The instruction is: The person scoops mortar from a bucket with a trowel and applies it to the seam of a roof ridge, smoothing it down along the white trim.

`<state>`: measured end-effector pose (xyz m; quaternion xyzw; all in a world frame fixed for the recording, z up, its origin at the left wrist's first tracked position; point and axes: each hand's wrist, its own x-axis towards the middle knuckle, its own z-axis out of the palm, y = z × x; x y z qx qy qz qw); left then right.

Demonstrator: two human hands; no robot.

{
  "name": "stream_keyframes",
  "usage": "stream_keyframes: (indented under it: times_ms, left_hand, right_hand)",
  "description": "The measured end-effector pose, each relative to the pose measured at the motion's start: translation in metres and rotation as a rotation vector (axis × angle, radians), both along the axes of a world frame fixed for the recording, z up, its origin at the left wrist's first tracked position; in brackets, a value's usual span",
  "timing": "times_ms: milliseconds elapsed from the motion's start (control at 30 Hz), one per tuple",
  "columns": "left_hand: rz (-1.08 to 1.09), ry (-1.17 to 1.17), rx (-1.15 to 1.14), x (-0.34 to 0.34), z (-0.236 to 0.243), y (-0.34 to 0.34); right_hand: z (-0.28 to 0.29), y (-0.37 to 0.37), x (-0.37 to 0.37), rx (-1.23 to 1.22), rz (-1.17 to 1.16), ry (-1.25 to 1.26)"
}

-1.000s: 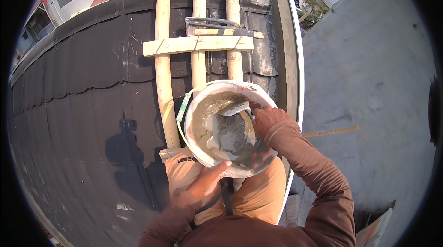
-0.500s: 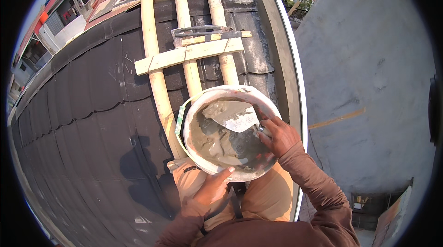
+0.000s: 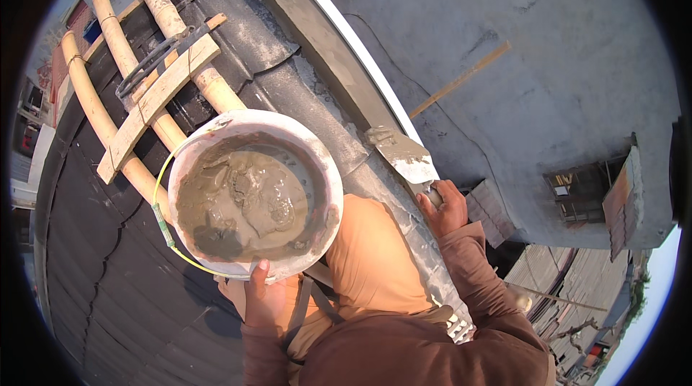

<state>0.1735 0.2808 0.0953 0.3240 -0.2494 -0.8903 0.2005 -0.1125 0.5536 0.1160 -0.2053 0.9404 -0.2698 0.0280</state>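
My left hand (image 3: 264, 301) grips the near rim of a round white bucket (image 3: 331, 188), its thumb over the edge and its other fingers hidden below. Wet grey mortar (image 3: 263, 188) fills the bottom, lumpy in the middle. A yellow wire handle with a green sleeve (image 3: 163, 224) hangs along the bucket's left side. My right hand (image 3: 448, 209) is closed around the handle of a trowel (image 3: 412, 164). Some mortar sits on the far end of its blade, which is over the white-edged rendered ledge (image 3: 317, 36), right of the bucket. Whether blade and ledge touch, I cannot tell.
Three bamboo poles (image 3: 94, 101) lie up the dark roof tiles (image 3: 79, 256), tied to a wooden crosspiece (image 3: 162, 105). Past the ledge a grey wall (image 3: 504, 83) drops away, with a window opening (image 3: 584, 188) and lower roofs (image 3: 569, 289) at right.
The trowel has come out of the bucket and moved right to the ledge, carrying mortar. The bucket is still in my left hand. My view has turned to the right.
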Motion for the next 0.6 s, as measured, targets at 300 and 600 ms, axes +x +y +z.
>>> stream_keyframes:
  times_ms: [300, 600]
  left_hand:
    - [0.063, -0.039, -0.104, -0.008, 0.017, 0.005]
    - [0.072, -0.07, -0.127, -0.012, 0.02, 0.007]
  right_hand:
    - [-0.177, 0.045, 0.021, 0.122, -0.278, -0.345]
    - [-0.215, 0.026, -0.037, 0.152, -0.423, -0.723]
